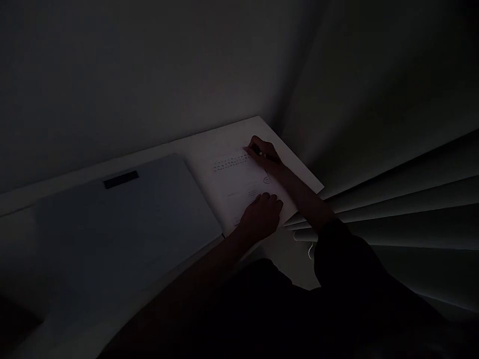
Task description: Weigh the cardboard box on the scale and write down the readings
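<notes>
The scene is very dark. A sheet of paper (pixel 235 187) with rows of small handwritten or printed marks near its top lies on a white tabletop (pixel 224 137). My right hand (pixel 267 155) rests on the upper right of the paper, fingers pinched around a dark pen (pixel 256 148); its tip is hard to make out. On the lower part of the sheet lies my left hand (pixel 262 214), fingers curled into a loose fist, with nothing visible in it. Between the hands a small circled mark shows on the paper.
Left of the paper lies a large flat grey-blue panel (pixel 149 229) with a dark rectangular strip (pixel 120 179) near its far edge. A wall (pixel 130 75) rises behind the table. Curtain folds (pixel 411 199) hang at the right, close to the table's corner.
</notes>
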`<act>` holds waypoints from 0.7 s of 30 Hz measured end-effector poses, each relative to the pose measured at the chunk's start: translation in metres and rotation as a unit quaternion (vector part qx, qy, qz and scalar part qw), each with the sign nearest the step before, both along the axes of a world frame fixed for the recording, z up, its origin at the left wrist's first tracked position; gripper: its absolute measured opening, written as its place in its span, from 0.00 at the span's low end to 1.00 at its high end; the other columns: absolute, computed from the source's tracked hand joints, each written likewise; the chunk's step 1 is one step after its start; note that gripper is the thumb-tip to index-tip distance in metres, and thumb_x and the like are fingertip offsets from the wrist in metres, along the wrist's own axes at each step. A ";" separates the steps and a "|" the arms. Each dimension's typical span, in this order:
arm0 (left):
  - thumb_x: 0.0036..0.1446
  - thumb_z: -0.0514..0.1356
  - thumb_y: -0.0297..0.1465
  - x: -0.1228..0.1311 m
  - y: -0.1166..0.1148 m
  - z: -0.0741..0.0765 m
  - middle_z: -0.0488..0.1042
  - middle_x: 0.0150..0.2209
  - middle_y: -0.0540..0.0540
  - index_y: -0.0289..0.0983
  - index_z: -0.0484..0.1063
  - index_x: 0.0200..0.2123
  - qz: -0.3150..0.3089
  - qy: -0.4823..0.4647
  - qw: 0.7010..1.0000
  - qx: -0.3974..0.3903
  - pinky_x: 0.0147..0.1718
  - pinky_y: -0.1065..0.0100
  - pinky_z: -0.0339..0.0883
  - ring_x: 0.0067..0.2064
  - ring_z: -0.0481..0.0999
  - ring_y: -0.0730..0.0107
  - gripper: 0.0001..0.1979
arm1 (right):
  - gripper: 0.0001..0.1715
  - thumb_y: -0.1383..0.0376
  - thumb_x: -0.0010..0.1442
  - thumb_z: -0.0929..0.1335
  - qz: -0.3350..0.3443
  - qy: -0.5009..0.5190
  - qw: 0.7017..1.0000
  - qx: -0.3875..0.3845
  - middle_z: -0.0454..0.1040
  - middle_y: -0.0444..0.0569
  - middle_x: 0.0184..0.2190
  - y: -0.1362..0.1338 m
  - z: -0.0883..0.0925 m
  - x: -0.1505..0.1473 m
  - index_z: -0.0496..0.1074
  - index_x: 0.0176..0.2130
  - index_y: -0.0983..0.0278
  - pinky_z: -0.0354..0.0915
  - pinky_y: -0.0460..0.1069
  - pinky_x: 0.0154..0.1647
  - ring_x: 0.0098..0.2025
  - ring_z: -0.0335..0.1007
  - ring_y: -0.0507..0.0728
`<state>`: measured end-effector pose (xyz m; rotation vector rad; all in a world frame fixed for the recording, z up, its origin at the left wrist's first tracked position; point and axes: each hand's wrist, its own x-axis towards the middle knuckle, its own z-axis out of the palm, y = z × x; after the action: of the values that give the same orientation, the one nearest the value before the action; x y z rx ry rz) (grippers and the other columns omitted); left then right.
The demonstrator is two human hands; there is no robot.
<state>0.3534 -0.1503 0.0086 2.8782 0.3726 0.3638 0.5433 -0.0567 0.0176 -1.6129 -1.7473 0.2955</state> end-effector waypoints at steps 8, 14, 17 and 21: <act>0.65 0.49 0.25 0.001 0.000 0.005 0.73 0.43 0.42 0.37 0.71 0.41 0.007 0.009 1.000 0.014 0.46 0.60 0.71 0.46 0.71 0.59 0.11 | 0.17 0.59 0.74 0.56 0.060 -0.185 0.981 0.010 0.70 0.55 0.43 0.004 -0.003 0.004 0.68 0.44 0.65 0.61 0.51 0.46 0.43 0.65 0.57; 0.65 0.50 0.25 0.001 -0.001 0.011 0.73 0.45 0.41 0.37 0.70 0.42 0.003 0.034 0.999 0.014 0.46 0.60 0.71 0.47 0.71 0.59 0.10 | 0.16 0.73 0.69 0.56 0.066 -0.350 0.934 -0.038 0.71 0.58 0.46 0.004 0.000 -0.002 0.68 0.49 0.67 0.58 0.54 0.49 0.46 0.64 0.60; 0.66 0.48 0.25 0.001 -0.002 0.012 0.73 0.44 0.41 0.37 0.70 0.42 0.009 0.032 0.999 0.023 0.44 0.61 0.71 0.46 0.71 0.60 0.12 | 0.19 0.76 0.67 0.56 0.075 -0.388 0.917 -0.047 0.72 0.61 0.47 0.004 0.003 -0.007 0.68 0.51 0.69 0.58 0.55 0.49 0.48 0.65 0.62; 0.67 0.46 0.26 0.001 -0.003 0.011 0.73 0.43 0.41 0.36 0.70 0.42 0.005 0.036 0.999 0.040 0.42 0.61 0.70 0.45 0.71 0.60 0.13 | 0.23 0.78 0.67 0.54 0.074 -0.431 0.898 -0.057 0.72 0.61 0.50 0.001 0.007 -0.013 0.70 0.53 0.69 0.58 0.57 0.51 0.51 0.65 0.64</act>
<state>0.3543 -0.1534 0.0192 2.9752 0.3933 0.2828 0.5302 -0.0559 0.0242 -1.8411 -2.5496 -0.3208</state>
